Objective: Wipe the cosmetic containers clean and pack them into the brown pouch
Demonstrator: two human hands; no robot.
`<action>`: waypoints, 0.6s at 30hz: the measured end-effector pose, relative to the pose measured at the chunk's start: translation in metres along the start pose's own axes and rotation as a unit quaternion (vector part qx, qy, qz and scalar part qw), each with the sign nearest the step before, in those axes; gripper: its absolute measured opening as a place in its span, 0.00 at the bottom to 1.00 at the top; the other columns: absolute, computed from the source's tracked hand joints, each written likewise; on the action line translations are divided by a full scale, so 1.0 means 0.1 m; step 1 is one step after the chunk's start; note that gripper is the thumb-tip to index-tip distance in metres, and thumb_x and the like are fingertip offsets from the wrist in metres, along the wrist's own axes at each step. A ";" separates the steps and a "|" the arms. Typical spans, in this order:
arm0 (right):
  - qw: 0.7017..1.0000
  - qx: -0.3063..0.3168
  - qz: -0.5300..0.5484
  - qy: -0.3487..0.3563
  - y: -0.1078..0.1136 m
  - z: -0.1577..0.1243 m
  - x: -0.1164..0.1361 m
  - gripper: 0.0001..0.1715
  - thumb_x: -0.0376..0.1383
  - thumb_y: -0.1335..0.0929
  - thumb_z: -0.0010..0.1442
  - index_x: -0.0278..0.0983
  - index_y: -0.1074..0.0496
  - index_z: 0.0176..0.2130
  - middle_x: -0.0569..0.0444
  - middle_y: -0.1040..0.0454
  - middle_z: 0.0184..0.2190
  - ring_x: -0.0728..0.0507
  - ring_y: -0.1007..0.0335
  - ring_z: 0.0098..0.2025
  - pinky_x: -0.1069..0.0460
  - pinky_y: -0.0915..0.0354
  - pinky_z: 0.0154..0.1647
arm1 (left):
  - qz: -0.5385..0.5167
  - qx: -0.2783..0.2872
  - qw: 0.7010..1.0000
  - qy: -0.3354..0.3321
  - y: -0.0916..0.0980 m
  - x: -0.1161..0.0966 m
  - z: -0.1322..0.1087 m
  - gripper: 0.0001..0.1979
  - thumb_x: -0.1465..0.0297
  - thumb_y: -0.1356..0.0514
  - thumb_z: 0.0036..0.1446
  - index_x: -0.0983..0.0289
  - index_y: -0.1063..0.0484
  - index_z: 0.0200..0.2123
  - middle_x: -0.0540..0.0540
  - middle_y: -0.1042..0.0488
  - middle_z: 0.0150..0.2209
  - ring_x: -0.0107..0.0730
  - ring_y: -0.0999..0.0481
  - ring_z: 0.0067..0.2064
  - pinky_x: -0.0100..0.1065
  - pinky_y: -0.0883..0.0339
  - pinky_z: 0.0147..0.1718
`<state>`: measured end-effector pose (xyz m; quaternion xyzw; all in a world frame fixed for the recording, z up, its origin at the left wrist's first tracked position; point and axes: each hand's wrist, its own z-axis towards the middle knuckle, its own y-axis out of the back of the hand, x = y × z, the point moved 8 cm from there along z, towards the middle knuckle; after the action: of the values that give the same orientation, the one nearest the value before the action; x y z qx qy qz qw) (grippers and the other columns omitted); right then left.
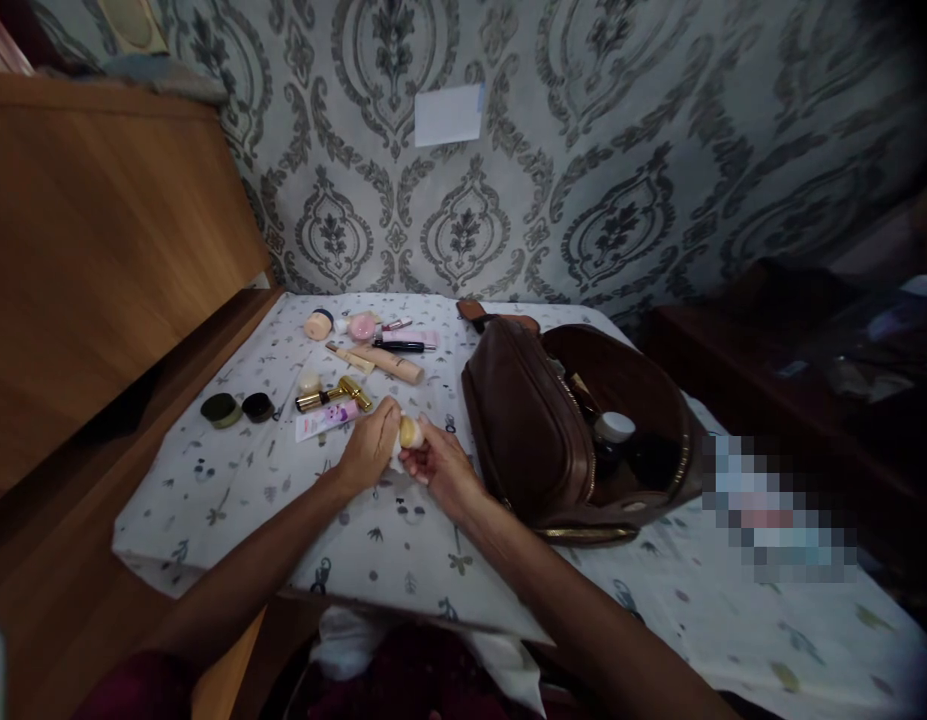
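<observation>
Over the table's front middle, my two hands meet around a small round jar (411, 432) with a yellowish top. My right hand (449, 468) is closed on it, its fingers curled under from the right. On the other side my left hand (371, 446) is closed too, pressed against the jar's left edge. Something white and soft, perhaps a wipe, peeks out beneath the left fingers. Close to the left hand lie a white and purple tube (326, 420) and a gold and black lipstick (320, 398).
An open brown leather bag (519, 420) stands at the right, a white-capped container (614, 427) inside. Farther back lie a beige tube (392, 363), a pink jar (362, 327) and a peach jar (318, 323). Two dark round containers (221, 410) sit left. A wooden cabinet (118, 220) borders the table.
</observation>
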<state>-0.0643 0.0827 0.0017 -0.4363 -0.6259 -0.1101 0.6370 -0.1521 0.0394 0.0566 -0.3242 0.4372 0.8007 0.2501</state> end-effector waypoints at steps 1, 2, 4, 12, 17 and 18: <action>1.000 0.000 0.019 -0.014 0.00 0.00 -0.01 0.32 0.63 0.30 0.48 0.37 0.31 0.29 0.56 0.30 0.17 0.51 0.41 0.16 0.56 0.51 0.16 | -0.010 -0.009 1.000 0.001 0.01 0.00 0.00 0.16 0.62 0.59 0.68 0.58 0.44 0.29 0.47 0.40 0.23 0.32 0.37 0.26 0.34 0.43 0.30; 0.999 0.003 0.042 -0.030 -0.01 0.01 -0.02 0.31 0.62 0.28 0.47 0.36 0.31 0.29 0.56 0.30 0.17 0.52 0.41 0.16 0.56 0.52 0.16 | -0.015 -0.016 1.000 -0.001 0.02 0.00 0.01 0.16 0.61 0.60 0.69 0.59 0.42 0.30 0.48 0.39 0.24 0.32 0.36 0.27 0.34 0.42 0.30; 0.996 0.004 0.078 -0.037 -0.01 0.01 -0.01 0.30 0.59 0.25 0.44 0.36 0.30 0.28 0.56 0.29 0.19 0.52 0.39 0.18 0.56 0.50 0.17 | -0.002 -0.020 1.000 -0.013 0.02 0.00 0.00 0.17 0.61 0.60 0.69 0.60 0.39 0.33 0.49 0.35 0.26 0.33 0.33 0.29 0.35 0.39 0.33; 0.997 -0.013 0.075 -0.002 0.05 -0.02 0.04 0.29 0.55 0.22 0.39 0.38 0.32 0.28 0.61 0.30 0.22 0.52 0.37 0.21 0.56 0.48 0.21 | 0.176 0.021 0.979 -0.098 -0.11 0.04 -0.07 0.17 0.58 0.52 0.67 0.62 0.36 0.50 0.58 0.26 0.43 0.41 0.24 0.45 0.37 0.32 0.41; 0.999 -0.023 0.043 0.014 0.06 -0.02 0.04 0.29 0.57 0.24 0.43 0.38 0.31 0.29 0.61 0.30 0.22 0.50 0.34 0.22 0.55 0.46 0.22 | 0.163 0.034 0.983 -0.081 -0.09 0.02 -0.06 0.15 0.60 0.54 0.68 0.62 0.35 0.44 0.55 0.25 0.35 0.38 0.24 0.37 0.36 0.32 0.37; 0.998 -0.029 0.044 0.022 0.07 -0.01 0.04 0.28 0.56 0.24 0.42 0.38 0.31 0.29 0.61 0.30 0.23 0.50 0.34 0.23 0.55 0.45 0.23 | 0.157 0.034 0.984 -0.075 -0.08 0.01 -0.05 0.14 0.60 0.55 0.68 0.62 0.35 0.43 0.54 0.26 0.34 0.38 0.24 0.36 0.36 0.33 0.36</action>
<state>-0.0576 0.0879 0.0024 -0.4787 -0.5889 -0.1095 0.6419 -0.1456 0.0392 0.0488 -0.1822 0.4897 0.8367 0.1638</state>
